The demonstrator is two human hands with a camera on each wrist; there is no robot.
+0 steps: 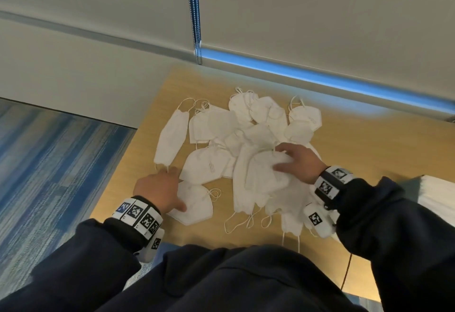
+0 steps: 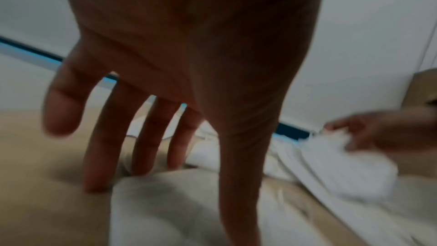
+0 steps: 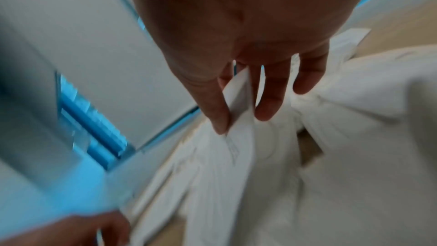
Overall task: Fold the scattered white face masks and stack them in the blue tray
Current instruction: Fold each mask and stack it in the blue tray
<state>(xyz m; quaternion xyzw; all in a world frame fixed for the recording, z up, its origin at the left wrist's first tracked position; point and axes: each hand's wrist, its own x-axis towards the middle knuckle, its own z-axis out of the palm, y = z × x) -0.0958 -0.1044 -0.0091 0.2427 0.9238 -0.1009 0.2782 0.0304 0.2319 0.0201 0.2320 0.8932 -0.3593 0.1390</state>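
Observation:
Several white face masks (image 1: 221,127) lie scattered in a loose pile on the wooden table (image 1: 369,151). My right hand (image 1: 279,159) reaches into the near right of the pile. In the right wrist view, the right hand (image 3: 241,124) pinches a crumpled mask (image 3: 236,156) between thumb and fingers. My left hand (image 1: 176,188) is spread with straight fingers over a separate folded mask (image 1: 197,206) at the near left. In the left wrist view its fingertips (image 2: 99,184) touch the table beside that mask (image 2: 165,212). No blue tray is clearly in view.
A grey wall with a blue-lit strip (image 1: 320,75) and a bead cord (image 1: 195,16) stands behind the table. Blue carpet (image 1: 49,164) lies to the left past the table edge. A pale object (image 1: 435,196) sits at the right edge. A thin cable (image 1: 347,272) hangs near the front.

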